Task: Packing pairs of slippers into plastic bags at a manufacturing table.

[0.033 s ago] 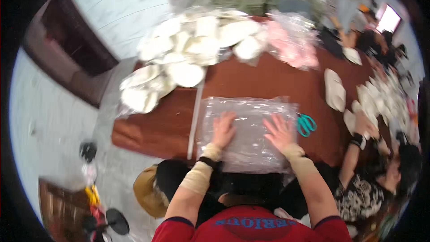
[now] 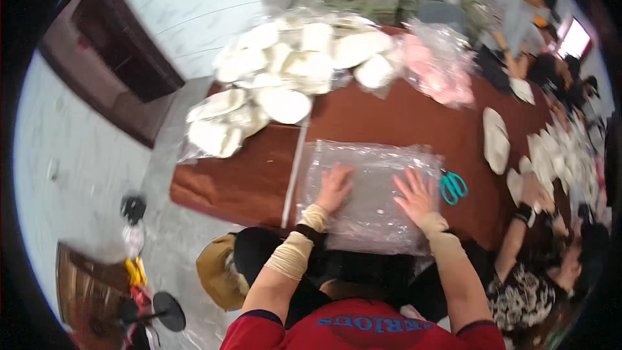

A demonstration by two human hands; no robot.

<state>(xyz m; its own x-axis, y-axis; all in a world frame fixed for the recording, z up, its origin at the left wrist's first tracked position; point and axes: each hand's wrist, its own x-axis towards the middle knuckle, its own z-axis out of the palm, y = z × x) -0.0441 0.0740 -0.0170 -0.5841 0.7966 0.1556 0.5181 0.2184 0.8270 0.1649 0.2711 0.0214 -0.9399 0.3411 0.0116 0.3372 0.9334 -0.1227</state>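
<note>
A stack of clear plastic bags [image 2: 372,155] lies flat on the brown-covered table, close to its near edge. My left hand [image 2: 335,188] rests palm down on the left part of the bags, fingers stretched. On their right part my right hand [image 2: 416,193] lies flat too, with its fingers spread. Neither hand holds anything. Just beyond the right edge of the bags is a pair of scissors with teal handles [image 2: 453,188], its blades partly hidden under the plastic.
White slippers in clear bags [image 2: 283,105] are heaped at the far left, beside pink bagged ones [image 2: 437,74]. A single white slipper [image 2: 496,141] lies right of the scissors. Co-workers sit along the right side, one person's hand [image 2: 534,191] by a white slipper pile [image 2: 562,155].
The whole view has shifted slightly, so the table and its things sit farther right in the picture. Both hands stay flat on the bags.
</note>
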